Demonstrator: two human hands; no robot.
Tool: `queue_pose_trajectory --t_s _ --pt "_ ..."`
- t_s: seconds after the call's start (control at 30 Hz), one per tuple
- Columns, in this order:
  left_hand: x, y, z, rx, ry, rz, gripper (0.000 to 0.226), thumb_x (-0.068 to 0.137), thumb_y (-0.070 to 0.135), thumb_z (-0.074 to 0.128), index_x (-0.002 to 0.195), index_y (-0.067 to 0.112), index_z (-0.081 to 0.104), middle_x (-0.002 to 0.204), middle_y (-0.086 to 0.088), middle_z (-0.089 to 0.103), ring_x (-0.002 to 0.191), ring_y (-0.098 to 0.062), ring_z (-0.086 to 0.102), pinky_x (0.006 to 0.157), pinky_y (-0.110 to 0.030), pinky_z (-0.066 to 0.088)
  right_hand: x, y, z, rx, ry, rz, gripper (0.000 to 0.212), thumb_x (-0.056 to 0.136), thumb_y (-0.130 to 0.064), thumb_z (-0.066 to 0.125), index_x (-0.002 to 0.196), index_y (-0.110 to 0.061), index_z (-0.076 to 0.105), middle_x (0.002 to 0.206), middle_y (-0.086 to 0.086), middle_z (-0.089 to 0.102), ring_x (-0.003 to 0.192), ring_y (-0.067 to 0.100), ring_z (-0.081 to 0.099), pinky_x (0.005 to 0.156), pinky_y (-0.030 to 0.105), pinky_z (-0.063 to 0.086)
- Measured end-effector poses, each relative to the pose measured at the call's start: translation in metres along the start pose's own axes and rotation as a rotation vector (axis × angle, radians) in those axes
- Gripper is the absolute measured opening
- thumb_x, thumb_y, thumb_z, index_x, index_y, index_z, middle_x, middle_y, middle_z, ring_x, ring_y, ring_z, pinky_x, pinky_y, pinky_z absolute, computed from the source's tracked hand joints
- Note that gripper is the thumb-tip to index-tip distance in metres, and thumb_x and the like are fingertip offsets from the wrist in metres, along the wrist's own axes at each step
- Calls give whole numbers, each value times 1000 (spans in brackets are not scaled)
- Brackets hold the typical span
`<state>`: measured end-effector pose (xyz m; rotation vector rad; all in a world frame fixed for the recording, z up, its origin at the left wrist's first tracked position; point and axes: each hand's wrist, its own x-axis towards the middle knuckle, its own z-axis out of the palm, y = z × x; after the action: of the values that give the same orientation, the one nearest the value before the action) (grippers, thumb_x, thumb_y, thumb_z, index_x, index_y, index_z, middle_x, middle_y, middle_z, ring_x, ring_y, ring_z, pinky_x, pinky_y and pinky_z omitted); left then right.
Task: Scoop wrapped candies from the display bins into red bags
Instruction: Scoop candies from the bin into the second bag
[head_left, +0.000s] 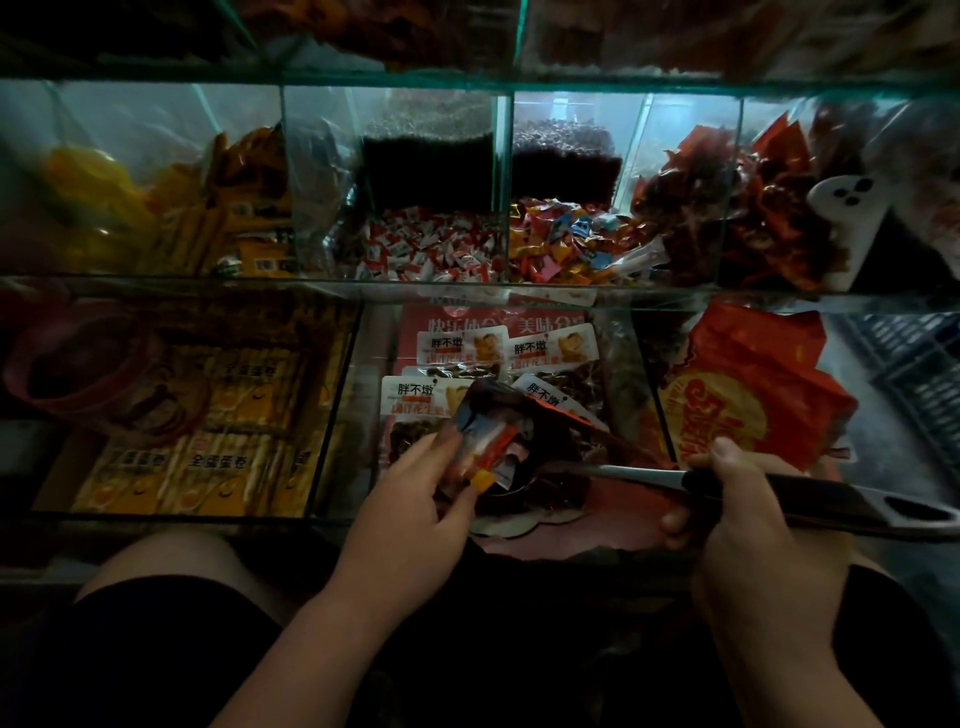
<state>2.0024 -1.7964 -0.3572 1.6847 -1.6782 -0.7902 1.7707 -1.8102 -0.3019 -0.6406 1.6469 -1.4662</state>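
Glass display bins of wrapped candies stand beyond the fingers; left hand pinches the red bag, right hand grips the scoop, whose bowl is just beside the left fingers

You faced a tiered glass display case, its green-edged panes standing upright as dividers and lying level as shelf fronts. The light was dim, with pale glare on the upper-left panes. To your right, past the case, lay a grey speckled floor and a slatted blue-grey crate.
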Motion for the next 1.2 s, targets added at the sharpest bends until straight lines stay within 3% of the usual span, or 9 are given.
queue_pose_trajectory --t_s 0.13,0.23,0.37,0.5,0.63,0.73,0.87,1.1,1.2 --pt "-1 4 -1 57 -22 20 38 95 39 65 130 27 67 123 43 46 117 7 51 93 -21 51 8 2 -2 -31 -159 171 37 107 -25 43 73 -14 52 50 11 46 31 12 43 36 21 38" --pt "-1 6 -3 162 63 11 43 92 36 70 131 19 66 143 16 46 133 -7 45 110 -36 45 12 1 -4 -42 -250 247 32 109 -24 39 84 -8 52 70 13 45 54 22 43 55 33 38" --pt "-1 27 -6 215 206 154 43 92 28 71 133 18 62 149 8 43 140 -9 39 110 -29 36 11 0 -9 -2 -250 202 27 109 -24 40 106 -3 56 81 20 48 67 29 46 73 43 39" --pt "1 44 2 218 62 236 45 94 21 69 138 18 63 147 10 52 143 -3 36 119 -28 34 2 -1 -15 37 -147 36 35 104 -26 48 72 -20 60 56 12 49 40 18 48 50 29 40" --pt "1 54 2 164 130 331 38 96 16 66 134 17 66 143 10 57 142 -2 40 117 -13 26 -10 -10 -18 100 6 -217 31 88 -32 57 59 -31 67 41 7 57 28 12 48 32 18 37" --pt "-1 59 10 183 61 297 47 97 31 59 144 22 55 151 14 47 145 7 27 116 -9 17 -3 -10 -18 109 2 -161 41 94 -30 55 54 -36 66 36 3 53 25 8 44 30 14 34" --pt "14 50 23 306 -41 60 67 102 55 43 160 30 20 167 16 15 152 -1 7 122 -26 12 -3 -10 -20 102 -17 -138 28 82 -40 55 57 -34 67 39 3 54 27 12 47 33 16 35" --pt "24 47 33 307 -130 65 57 108 35 38 161 29 19 168 10 14 153 -11 18 122 -32 24 -9 -19 -23 139 -37 -88 38 97 -25 59 59 -27 66 38 6 57 25 12 49 30 18 40" --pt "26 44 36 293 -99 18 58 106 29 43 160 26 22 167 7 20 152 -12 23 116 -25 22 -16 -17 -22 97 -76 -106 35 98 -27 59 63 -27 66 39 8 57 28 14 52 33 19 44"
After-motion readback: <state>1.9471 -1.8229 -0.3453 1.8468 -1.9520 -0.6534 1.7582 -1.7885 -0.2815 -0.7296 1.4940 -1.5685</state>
